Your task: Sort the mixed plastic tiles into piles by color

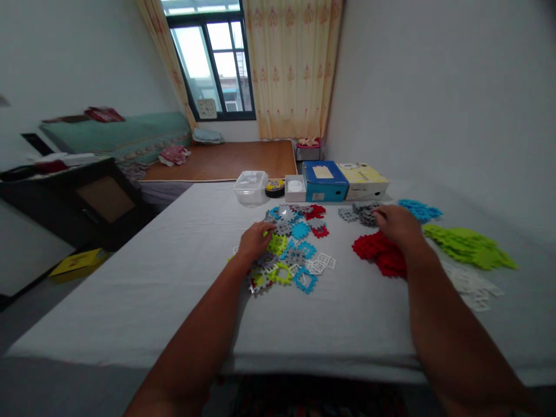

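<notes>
A mixed heap of flat, notched plastic building pieces [300, 230] in blue, grey, green, red and white lies at the middle of the table. At its left edge is my left hand [255, 240], fingers drawn together beside grey pieces; what they pinch is hidden. Over to the right, my right hand [398, 225] pinches a grey notched piece at the grey pile [364, 213]. Below that hand a red pile [377, 250] is partly covered by the wrist. Blue [419, 210], green [471, 246] and white [473, 285] piles lie beyond the right forearm.
Along the table's back edge stand a clear plastic box [251, 186], a round black-and-yellow tin [275, 188], a small white box [295, 189], a blue box [325, 182] and a yellow-white box [364, 180]. White cloth [174, 295] covers the table. A wall borders the right side.
</notes>
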Action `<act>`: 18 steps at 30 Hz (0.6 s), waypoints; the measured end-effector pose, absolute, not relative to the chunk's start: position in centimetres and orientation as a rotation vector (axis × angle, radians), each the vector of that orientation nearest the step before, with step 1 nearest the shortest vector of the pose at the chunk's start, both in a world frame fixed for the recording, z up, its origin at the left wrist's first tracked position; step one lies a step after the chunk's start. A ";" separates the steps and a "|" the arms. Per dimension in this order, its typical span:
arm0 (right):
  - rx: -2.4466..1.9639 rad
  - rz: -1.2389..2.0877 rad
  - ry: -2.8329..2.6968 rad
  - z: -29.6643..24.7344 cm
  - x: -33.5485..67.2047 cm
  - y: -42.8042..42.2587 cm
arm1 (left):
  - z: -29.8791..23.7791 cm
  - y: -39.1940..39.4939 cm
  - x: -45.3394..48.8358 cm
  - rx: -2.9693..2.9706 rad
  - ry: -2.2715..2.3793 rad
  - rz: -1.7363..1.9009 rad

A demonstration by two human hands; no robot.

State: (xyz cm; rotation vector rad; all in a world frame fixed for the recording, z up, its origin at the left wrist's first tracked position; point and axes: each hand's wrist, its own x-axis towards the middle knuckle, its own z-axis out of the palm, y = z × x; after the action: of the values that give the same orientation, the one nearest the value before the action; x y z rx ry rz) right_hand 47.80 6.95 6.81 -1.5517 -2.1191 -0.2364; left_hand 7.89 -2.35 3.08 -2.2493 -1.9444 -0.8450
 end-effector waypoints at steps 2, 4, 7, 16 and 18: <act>-1.333 -0.120 -2.150 7.0 44.0 5.5 | 2.9 -2.3 8.0 -2.333 -1.889 -0.829; -1.074 0.048 -2.274 6.4 40.1 3.7 | 2.8 -2.3 8.2 -2.401 -1.845 -0.800; -0.803 0.199 -2.500 4.4 35.7 1.1 | 2.7 -2.3 8.3 -2.492 -1.770 -0.755; -0.822 0.473 -2.437 1.1 33.6 0.7 | 3.4 -2.8 8.8 -2.653 -1.632 -0.597; -0.878 0.488 -2.384 1.2 33.9 1.1 | 3.5 -2.8 8.9 -2.643 -1.666 -0.564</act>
State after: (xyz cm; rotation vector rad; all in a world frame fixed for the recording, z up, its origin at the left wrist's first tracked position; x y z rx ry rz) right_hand 33.86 1.13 1.22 -0.8781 -2.3839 0.4878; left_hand 8.88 -2.82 3.49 -2.6425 -1.6660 -0.5638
